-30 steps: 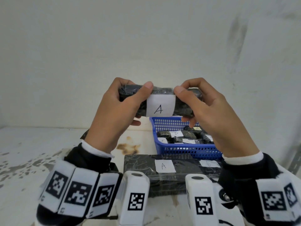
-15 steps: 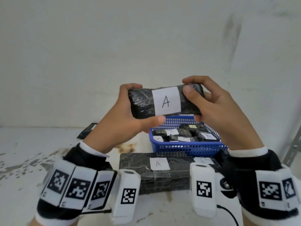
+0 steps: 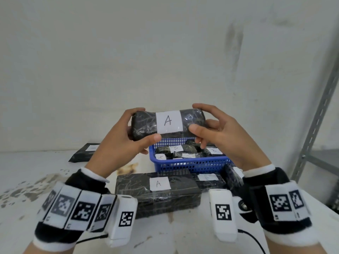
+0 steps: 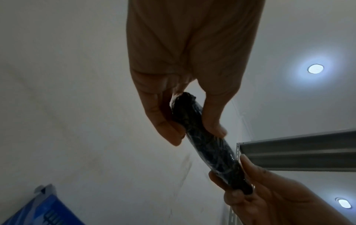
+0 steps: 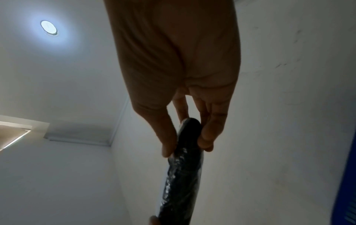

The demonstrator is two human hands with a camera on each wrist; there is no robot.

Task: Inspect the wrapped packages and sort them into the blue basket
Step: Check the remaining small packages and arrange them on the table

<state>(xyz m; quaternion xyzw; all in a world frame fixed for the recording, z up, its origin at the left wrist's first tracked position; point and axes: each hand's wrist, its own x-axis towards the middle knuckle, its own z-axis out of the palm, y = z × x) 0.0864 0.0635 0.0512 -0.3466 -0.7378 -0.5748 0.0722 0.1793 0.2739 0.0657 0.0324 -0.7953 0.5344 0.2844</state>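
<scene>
Both hands hold a black wrapped package (image 3: pixel 145 124) with a white label marked A, lifted above the blue basket (image 3: pixel 190 165). My left hand (image 3: pixel 141 125) pinches its left end, thumb below and fingers on top. My right hand (image 3: pixel 194 119) pinches the right end the same way. In the left wrist view the package (image 4: pixel 204 141) runs edge-on between both hands, and in the right wrist view the package (image 5: pixel 183 167) hangs below my fingers. The basket holds several small labelled packages (image 3: pixel 185 150).
A large flat black package (image 3: pixel 156 195) labelled A lies on the white table in front of the basket, with another labelled package (image 3: pixel 212 180) beside it. A black pouch (image 3: pixel 84 153) lies at the back left. A grey metal shelf upright (image 3: pixel 315 125) stands at the right.
The package has been turned so its A label faces me fully, and it has moved down slightly. My left thumb shifted from the front face to under the package.
</scene>
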